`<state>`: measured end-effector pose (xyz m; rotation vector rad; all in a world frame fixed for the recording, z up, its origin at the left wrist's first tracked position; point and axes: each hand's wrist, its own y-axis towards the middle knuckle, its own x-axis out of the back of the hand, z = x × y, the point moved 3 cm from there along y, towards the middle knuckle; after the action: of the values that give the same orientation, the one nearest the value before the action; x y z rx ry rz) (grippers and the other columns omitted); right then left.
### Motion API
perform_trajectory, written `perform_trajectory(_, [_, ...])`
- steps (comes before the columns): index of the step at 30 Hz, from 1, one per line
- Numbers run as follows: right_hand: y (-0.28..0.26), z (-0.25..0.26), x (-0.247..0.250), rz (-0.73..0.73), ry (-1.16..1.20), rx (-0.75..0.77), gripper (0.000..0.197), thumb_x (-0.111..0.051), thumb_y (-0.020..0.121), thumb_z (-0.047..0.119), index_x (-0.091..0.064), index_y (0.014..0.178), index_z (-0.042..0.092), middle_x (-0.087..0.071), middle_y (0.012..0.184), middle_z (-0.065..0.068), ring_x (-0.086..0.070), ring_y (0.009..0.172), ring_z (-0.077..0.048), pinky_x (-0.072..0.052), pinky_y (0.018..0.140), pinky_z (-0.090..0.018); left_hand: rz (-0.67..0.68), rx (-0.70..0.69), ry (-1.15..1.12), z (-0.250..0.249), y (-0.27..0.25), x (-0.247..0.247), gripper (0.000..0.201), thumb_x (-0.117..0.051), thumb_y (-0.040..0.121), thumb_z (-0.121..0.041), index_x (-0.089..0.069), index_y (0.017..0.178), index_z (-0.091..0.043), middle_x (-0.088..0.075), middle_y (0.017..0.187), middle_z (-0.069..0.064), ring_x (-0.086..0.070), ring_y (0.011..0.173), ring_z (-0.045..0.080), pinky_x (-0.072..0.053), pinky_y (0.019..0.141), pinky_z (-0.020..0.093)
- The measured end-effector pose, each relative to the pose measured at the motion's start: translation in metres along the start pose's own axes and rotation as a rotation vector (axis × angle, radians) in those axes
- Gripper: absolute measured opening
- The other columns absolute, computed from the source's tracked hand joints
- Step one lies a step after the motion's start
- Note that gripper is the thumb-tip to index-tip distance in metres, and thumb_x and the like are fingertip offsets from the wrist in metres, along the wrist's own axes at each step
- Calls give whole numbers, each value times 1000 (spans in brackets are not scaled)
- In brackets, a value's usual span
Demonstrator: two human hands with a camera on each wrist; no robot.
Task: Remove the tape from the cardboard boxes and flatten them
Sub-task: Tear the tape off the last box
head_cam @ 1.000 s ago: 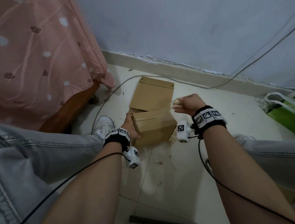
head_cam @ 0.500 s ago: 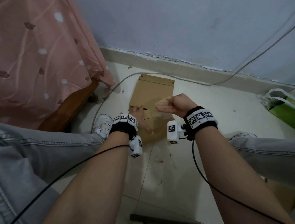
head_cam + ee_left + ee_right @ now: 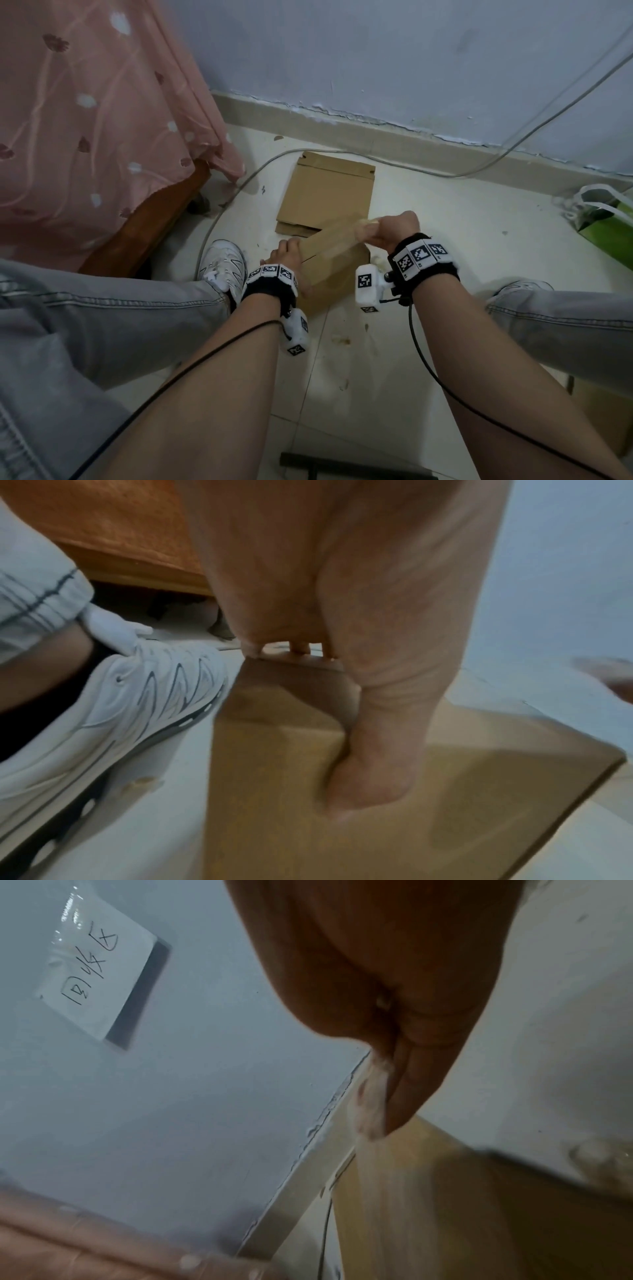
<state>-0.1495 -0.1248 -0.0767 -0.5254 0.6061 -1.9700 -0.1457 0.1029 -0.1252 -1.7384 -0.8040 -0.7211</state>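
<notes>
Left hand (image 3: 287, 254) gripping box (image 3: 337, 270) near-left edge; right hand (image 3: 397, 230) pinching tape (image 3: 342, 241), strip stretched near-left to far-right.

wall (image 3: 376, 51) – pale blue, chipped base | floor (image 3: 445, 240) – cream tile | bed (image 3: 144, 226) with pink floral cover (image 3: 85, 120), left

Left of left hand (image 3: 286, 255): white shoe (image 3: 224, 265) just beside, then bed frame (image 3: 144, 222) and pink drape (image 3: 102, 120); passage tight. Ahead of both hands: flattened cardboard (image 3: 329, 195) lies low on floor, cable (image 3: 239, 185) beyond, then wall. Right of right hand (image 3: 397, 229): open floor (image 3: 462, 233) up to green bag (image 3: 606, 226). Near side: bare tile between the knees.
</notes>
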Motion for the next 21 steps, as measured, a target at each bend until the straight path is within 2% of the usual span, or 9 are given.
perform_trajectory(3, [11, 14, 24, -199, 54, -13, 33, -50, 96, 16, -56, 129, 11, -57, 138, -13, -63, 114, -18, -50, 99, -34, 6, 44, 21, 20, -5, -4, 110, -86, 59, -30, -18, 144, -22, -31, 143, 6, -36, 134, 32, -33, 109, 55])
perform_trajectory(4, [13, 22, 36, -305, -138, -14, 40, -40, 101, 27, -49, 139, 18, -46, 149, -2, -51, 130, -13, -37, 111, -31, 4, 61, 20, 26, -7, -5, 110, -86, 58, -30, -17, 144, -23, -31, 142, 6, -36, 134, 32, -32, 110, 54])
perform_trajectory(6, [16, 50, 59, -406, -514, 187, 48, -25, 103, 30, -36, 149, 20, -33, 156, 6, -32, 142, -8, -21, 115, -29, -23, 74, 12, 32, -8, -4, 108, -84, 58, -28, -17, 143, -23, -33, 142, 5, -36, 134, 30, -32, 111, 52])
perform_trajectory(8, [13, 61, 71, -419, -96, 164, 45, -33, 101, 16, -38, 144, 2, -46, 148, -10, -53, 126, -11, -37, 110, -32, -36, 79, -32, 31, -8, 0, 107, -83, 58, -24, -17, 142, -23, -33, 142, 6, -37, 133, 30, -35, 109, 52])
perform_trajectory(9, [15, 64, 75, -344, 156, 185, 39, -40, 98, 7, -44, 135, -8, -57, 133, -19, -65, 105, -14, -51, 99, -34, -31, 87, -75, 30, -7, 2, 108, -85, 56, -22, -18, 141, -23, -33, 142, 6, -38, 131, 30, -38, 107, 51])
perform_trajectory(11, [6, 60, 73, -306, 314, 214, 30, -47, 92, -5, -53, 121, -13, -67, 105, -24, -69, 77, -21, -61, 76, -35, -16, 97, -147, 29, -7, 4, 111, -88, 55, -17, -18, 141, -22, -31, 142, 7, -39, 129, 31, -45, 100, 46])
perform_trajectory(14, [1, 53, 53, -191, 325, 141, 19, -46, 91, -8, -55, 108, -7, -64, 97, -21, -70, 79, -31, -61, 67, -36, -10, 95, -198, 30, -8, 3, 112, -89, 58, -14, -17, 144, -21, -29, 143, 7, -39, 128, 33, -46, 92, 41])
perform_trajectory(18, [-15, 43, 27, -112, 268, 187, 34, -33, 87, -9, -57, 109, 4, -63, 106, -21, -67, 79, -32, -56, 67, -35, 21, 31, -263, 26, -8, -3, 112, -89, 61, -13, -15, 144, -20, -28, 140, 9, -44, 121, 34, -47, 86, 39])
perform_trajectory(21, [-26, 47, 9, -63, 138, 325, 39, -31, 75, -19, -64, 81, 0, -64, 82, -20, -61, 59, -28, -54, 57, -34, 17, 3, -323, 24, -9, -6, 113, -89, 60, -12, -14, 144, -21, -29, 139, 9, -47, 118, 34, -49, 86, 40])
